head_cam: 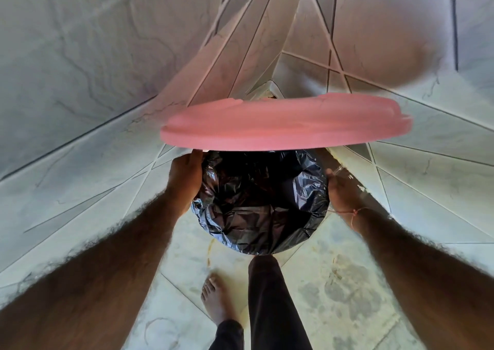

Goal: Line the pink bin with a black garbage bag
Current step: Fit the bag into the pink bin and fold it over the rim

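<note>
The pink bin stands in a tiled corner with its pink lid point(283, 125) raised and blurred above the opening. A crinkled black garbage bag point(259, 202) covers the bin's mouth and is folded down over the rim all around, so the bin's body is hidden. My left hand point(185, 181) presses on the bag at the left side of the rim, its thumb reaching up by the lid's edge. My right hand point(340, 189) grips the bag at the right side of the rim. A red thread circles my right wrist.
Marble-patterned tiled walls point(80, 69) close in on the left, right and behind the bin. My bare foot point(213, 301) and dark trouser leg point(270, 301) stand on the stained floor tiles just in front of the bin.
</note>
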`<state>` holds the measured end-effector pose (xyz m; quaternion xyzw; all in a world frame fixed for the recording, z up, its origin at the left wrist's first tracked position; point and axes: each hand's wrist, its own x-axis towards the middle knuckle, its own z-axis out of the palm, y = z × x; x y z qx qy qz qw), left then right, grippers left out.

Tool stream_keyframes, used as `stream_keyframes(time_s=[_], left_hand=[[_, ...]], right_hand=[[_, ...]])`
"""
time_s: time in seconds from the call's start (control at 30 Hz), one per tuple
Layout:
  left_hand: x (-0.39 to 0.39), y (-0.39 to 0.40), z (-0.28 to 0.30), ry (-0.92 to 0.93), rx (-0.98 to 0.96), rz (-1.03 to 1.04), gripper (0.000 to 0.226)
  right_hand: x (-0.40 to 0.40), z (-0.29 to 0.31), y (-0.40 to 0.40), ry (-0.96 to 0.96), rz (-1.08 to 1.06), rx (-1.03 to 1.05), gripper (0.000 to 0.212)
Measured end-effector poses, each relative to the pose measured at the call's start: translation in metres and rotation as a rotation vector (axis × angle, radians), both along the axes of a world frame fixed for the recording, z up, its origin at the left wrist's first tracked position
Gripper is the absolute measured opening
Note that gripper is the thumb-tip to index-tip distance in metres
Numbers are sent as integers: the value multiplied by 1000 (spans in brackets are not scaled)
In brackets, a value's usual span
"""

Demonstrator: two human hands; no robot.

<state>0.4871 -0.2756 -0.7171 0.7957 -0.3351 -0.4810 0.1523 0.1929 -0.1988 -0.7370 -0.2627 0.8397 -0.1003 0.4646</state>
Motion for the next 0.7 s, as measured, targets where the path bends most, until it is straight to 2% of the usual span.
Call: stream_keyframes(time_s=[0.1, 0.17, 0.27, 0.37, 0.43, 0.53, 0.7], left_hand=[[10, 18, -3, -12, -10, -1, 55], [14, 25, -5, 30, 32, 51, 52], [16, 23, -3, 192, 104, 221, 35], [22, 23, -2, 237, 93, 286, 19], [28, 27, 0, 170, 60, 208, 18], [31, 40, 6, 1, 3, -4, 25], [29, 49, 20, -83, -60, -84, 30]], right_hand=[[-3, -16, 10, -129, -124, 3, 63], [-6, -25, 12, -252, -294, 54, 69], [2, -17, 18, -415, -522, 40, 56], [2, -18, 27, -362, -594, 28, 37], [5, -12, 30, -316, -576, 37, 33], [8, 1, 35, -336, -541, 86, 51], [17, 13, 40, -434, -469, 220, 82]])
